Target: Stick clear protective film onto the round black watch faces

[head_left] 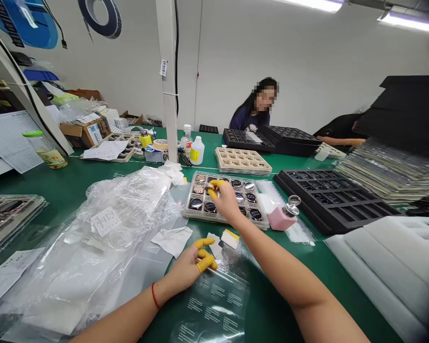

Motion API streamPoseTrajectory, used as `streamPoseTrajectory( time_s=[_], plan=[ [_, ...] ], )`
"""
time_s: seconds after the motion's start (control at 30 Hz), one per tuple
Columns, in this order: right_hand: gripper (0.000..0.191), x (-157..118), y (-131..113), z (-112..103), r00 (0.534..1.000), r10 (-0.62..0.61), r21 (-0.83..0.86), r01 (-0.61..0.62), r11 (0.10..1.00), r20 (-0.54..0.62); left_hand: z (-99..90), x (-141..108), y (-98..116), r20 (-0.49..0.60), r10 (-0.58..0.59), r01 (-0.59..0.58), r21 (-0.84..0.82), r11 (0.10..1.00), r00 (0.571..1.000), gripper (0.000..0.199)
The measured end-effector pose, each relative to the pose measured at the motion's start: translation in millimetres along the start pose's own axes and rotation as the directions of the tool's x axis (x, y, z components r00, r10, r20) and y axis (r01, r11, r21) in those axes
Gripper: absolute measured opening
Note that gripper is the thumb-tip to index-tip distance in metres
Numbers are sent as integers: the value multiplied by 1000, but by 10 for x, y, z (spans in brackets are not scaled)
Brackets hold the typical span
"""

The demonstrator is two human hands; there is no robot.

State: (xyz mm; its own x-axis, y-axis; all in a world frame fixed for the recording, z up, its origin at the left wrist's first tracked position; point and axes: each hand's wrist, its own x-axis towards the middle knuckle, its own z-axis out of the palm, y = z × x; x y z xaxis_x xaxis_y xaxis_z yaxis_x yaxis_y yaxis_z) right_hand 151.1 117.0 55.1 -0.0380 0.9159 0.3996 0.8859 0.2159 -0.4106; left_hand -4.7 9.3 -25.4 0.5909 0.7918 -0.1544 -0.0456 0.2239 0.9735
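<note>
My right hand [226, 199], with yellow finger cots on its fingertips, is over a clear plastic tray [221, 218] of round watch cases. Between its thumb and fingers is a rose-gold watch case [209, 187], partly hidden by the fingers. Dark-faced cases such as this one [196, 204] fill several of the tray's compartments. My left hand [191, 262], also in yellow finger cots, has its fingers apart and nothing visible in them. It rests at the top of a clear bag with white print [214, 305], beside small white pads [230, 239].
A pink pump bottle [283, 216] stands right of the tray, near a black foam tray [329, 190]. Crumpled plastic bags [103, 238] cover the left side. White foam [382, 257] lies at right. Beige trays [243, 159] and a white bottle [197, 151] stand behind; a person [252, 114] sits opposite.
</note>
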Motion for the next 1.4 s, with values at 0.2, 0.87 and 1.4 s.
streamPoseTrajectory(
  time_s=[0.2, 0.87, 1.4],
  plan=[
    [23, -1246, -157, -200, 909, -371, 346, 292, 892, 189, 29, -40, 137, 79, 53, -44, -112, 993, 995, 51],
    [15, -1550, 100, -384, 983, -75, 376, 6, 926, 169, 164, -164, 149, 59, 54, -61, 132, 989, 997, 57],
    [7, -1111, 246, 69, 914, -27, -97, 73, 993, 405, 108, -134, 284, 78, -55, 47, 100, 994, 995, 41]
  ],
)
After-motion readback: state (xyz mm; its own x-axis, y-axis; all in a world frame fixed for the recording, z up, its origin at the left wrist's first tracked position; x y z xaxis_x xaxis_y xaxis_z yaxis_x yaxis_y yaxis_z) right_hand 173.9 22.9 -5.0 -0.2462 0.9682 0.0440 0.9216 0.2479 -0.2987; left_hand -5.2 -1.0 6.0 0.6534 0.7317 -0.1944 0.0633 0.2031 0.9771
